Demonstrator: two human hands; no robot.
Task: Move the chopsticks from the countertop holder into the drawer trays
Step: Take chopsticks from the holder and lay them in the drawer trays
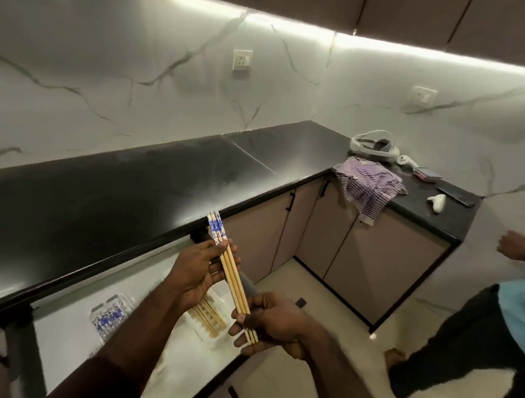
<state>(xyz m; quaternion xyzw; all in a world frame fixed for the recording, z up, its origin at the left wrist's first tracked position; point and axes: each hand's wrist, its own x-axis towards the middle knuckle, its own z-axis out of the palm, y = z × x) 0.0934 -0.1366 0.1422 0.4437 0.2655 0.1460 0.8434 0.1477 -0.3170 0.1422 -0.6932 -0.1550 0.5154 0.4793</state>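
I hold a small bundle of wooden chopsticks (232, 273) with blue-and-white patterned tops, slanted above the open drawer (75, 329). My left hand (199, 271) grips the bundle just below the patterned tops. My right hand (267, 322) pinches its thin lower ends. Below my hands, a clear tray (208, 316) in the drawer holds several chopsticks, partly hidden by my left forearm. A second tray (110, 315) to the left shows blue-patterned tops. No countertop holder is in view.
The black countertop (103, 196) runs along the marble wall and turns at the corner. A striped cloth (368, 186), a white headset (375, 145), controllers and phones lie at the far right. Another person (476, 341) stands at the right, a hand (515, 247) raised.
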